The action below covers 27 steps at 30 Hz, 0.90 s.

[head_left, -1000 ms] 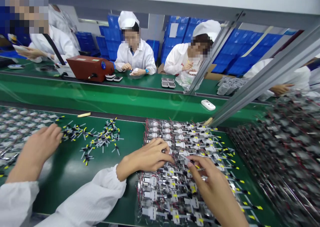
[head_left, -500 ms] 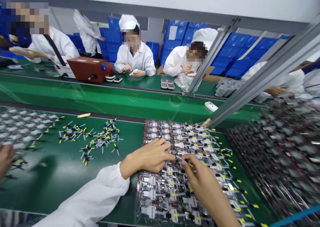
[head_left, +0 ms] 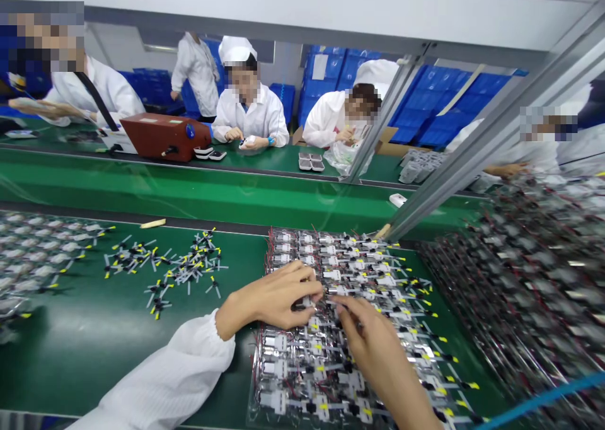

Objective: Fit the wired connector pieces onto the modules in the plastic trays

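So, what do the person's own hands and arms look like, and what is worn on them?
Both hands are bare, with no gloves. The left hand comes out of a white sleeve gathered into a ruffled elastic cuff at the wrist. The right hand shows no sleeve in this view.

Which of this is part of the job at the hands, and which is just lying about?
Part of the job:
left hand; right hand; rows of white wired parts with yellow-tipped leads, which both hands are on.

Apparently lying about:
loose heap of small black-and-white yellow-tipped pieces, untouched; pale wooden stick; white oblong plastic piece.
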Motion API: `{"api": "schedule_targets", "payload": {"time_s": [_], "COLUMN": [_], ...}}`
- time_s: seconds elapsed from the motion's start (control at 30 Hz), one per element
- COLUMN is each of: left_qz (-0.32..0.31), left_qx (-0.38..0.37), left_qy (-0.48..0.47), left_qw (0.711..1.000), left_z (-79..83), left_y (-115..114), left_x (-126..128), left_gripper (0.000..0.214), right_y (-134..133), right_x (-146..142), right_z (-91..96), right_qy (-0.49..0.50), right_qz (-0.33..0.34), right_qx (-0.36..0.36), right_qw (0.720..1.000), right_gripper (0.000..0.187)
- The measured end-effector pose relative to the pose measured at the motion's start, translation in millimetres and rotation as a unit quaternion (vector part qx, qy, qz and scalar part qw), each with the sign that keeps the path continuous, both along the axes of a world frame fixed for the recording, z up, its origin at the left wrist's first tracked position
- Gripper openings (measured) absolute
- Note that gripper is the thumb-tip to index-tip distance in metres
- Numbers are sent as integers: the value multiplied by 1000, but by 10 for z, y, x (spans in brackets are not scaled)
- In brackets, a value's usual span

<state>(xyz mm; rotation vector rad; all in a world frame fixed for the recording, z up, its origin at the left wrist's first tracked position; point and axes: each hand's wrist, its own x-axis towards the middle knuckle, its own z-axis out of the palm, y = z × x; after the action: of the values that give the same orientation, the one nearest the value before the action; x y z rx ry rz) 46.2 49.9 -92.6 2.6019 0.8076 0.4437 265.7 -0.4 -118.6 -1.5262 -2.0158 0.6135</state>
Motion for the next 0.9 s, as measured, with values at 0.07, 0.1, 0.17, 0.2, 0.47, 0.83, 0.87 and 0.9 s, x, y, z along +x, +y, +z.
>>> {"api": "schedule_targets", "payload": {"time_s": [0.07, 0.1, 0.17, 0.2, 0.47, 0.83, 0.87, 0.9], "left_qz": [5, 7, 17, 25, 74, 103, 107, 111], "left_qx": [-29, -42, -65, -76, -104, -114, -115, -117], "left_qy": [-25, -33, -47, -56, -108, -99, -105, -112], "left_qw": [999, 999, 997, 995, 986, 983, 982, 980], "left_z": [-10, -18, -43, -59, -171, -227, -233, -239], "left_y": [-12, -18, -31, -37, -80, -95, -96, -97], "left_x": [-39, -54, -72, -77, -68, -37, -34, -32], "left_gripper": [8, 9, 13, 15, 21, 24, 24, 23], "right_y": [10, 20, 48, 62, 65, 87, 85, 81], "right_x": [-4, -6, -18, -28, -169, -143, -142, -143], "right_z": [19, 28, 39, 42, 27, 35, 37, 40], "right_qy": [0, -1, -5, -6, -51, -22, -20, -20], "right_qz": [-3, -3, 4, 12, -19, 15, 15, 15], "right_qx": [25, 36, 46, 46, 42, 10, 9, 9], "right_qw": [1000, 999, 999, 999, 998, 1000, 1000, 1000], "right_gripper": [37, 36, 33, 31, 26, 31, 30, 30]}}
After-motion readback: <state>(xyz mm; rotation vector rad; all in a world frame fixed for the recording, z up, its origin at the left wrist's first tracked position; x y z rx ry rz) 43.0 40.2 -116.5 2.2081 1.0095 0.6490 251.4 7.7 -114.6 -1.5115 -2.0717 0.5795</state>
